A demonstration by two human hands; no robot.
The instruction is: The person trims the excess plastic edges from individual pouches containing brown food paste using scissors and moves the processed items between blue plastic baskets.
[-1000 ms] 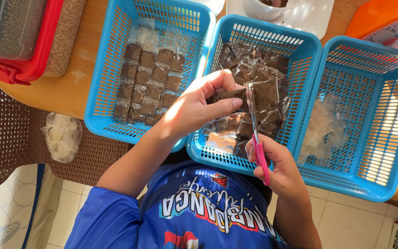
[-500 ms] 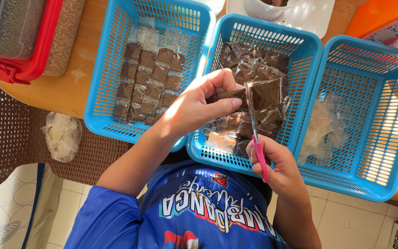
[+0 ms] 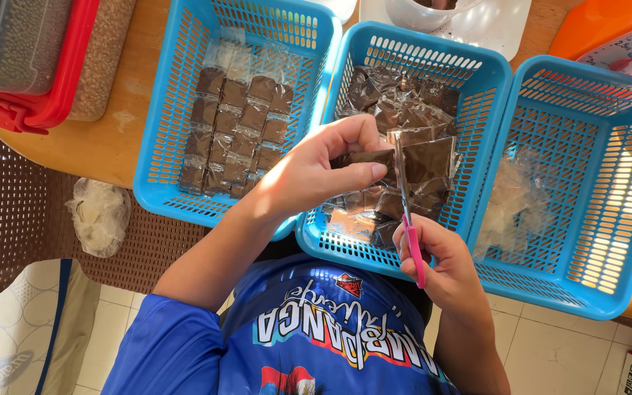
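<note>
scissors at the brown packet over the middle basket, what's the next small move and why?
Probably close the scissors to cut through the brown packet. The left hand pinches the packet's edge taut over the middle blue basket, the blades stand across the packet, and the right hand grips the pink handles. Whether the blades have bitten yet is hard to tell.

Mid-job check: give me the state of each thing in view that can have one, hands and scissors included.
left hand: pinching the brown packet strip over the middle basket.
right hand: gripping the scissors, blades on the strip.
left basket: holds neat rows of brown packets.
middle basket: holds a loose pile of brown packets.
right basket: holds clear plastic scraps.
clear bag: crumpled on the woven chair seat.
</note>
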